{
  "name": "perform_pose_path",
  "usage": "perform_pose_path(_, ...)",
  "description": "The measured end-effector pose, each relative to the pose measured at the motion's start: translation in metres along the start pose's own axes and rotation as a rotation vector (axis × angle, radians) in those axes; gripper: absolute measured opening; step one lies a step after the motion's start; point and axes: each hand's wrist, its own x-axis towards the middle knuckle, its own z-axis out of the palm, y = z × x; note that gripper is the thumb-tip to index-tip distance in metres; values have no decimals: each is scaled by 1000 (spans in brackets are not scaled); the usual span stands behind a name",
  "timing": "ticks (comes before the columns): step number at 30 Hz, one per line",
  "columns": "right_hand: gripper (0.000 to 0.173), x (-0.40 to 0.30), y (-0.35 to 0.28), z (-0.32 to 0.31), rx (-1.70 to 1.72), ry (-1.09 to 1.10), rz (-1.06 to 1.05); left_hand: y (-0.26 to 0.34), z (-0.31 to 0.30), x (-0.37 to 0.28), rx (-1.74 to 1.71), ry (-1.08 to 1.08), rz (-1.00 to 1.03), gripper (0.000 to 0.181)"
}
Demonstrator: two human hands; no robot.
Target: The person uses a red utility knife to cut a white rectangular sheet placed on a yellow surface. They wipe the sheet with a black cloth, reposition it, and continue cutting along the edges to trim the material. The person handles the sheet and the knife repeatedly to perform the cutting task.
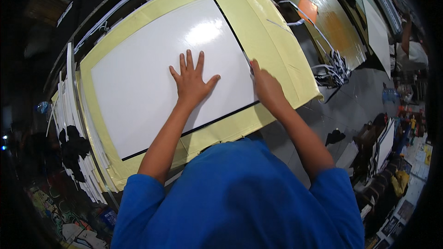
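A large glossy white sheet (145, 65) lies flat before me on a yellow-covered table (270, 41). Black borders run along its right edge and its near edge. My left hand (192, 84) presses palm down on the sheet with the fingers spread, holding nothing. At the sheet's right edge, my right hand (269, 88) grips a slim tool, apparently a utility knife (250, 65), which shows a bit of red. Most of that tool is hidden by my fingers. Its thin tip points away from me along the black border.
Long white strips (64, 103) are stacked beside the table's left end, with a black cloth (73, 154) over them. To the right, a tangle of black and white offcuts (334, 71) hangs near a second table (322, 17) bearing an orange piece (307, 9). Leaning panels (382, 147) stand at lower right.
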Motion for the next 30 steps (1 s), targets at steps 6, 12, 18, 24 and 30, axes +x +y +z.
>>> perform_pose_path(6,55,-142,5,-4,-23,-138,210,0,5,0,31,8,-1,86)
perform_pose_path(12,59,-171,7,-25,113,-16,315,0,2,-3,25,2,-11,87)
perform_pose_path(18,55,-69,27,-6,368,328,144,-2,4,-2,3,37,5,87)
perform_pose_path(24,54,97,22,-5,309,285,168,1,1,-1,-1,0,-17,88)
perform_pose_path(30,58,227,12,-9,216,385,195,2,-11,-3,-57,27,-3,87)
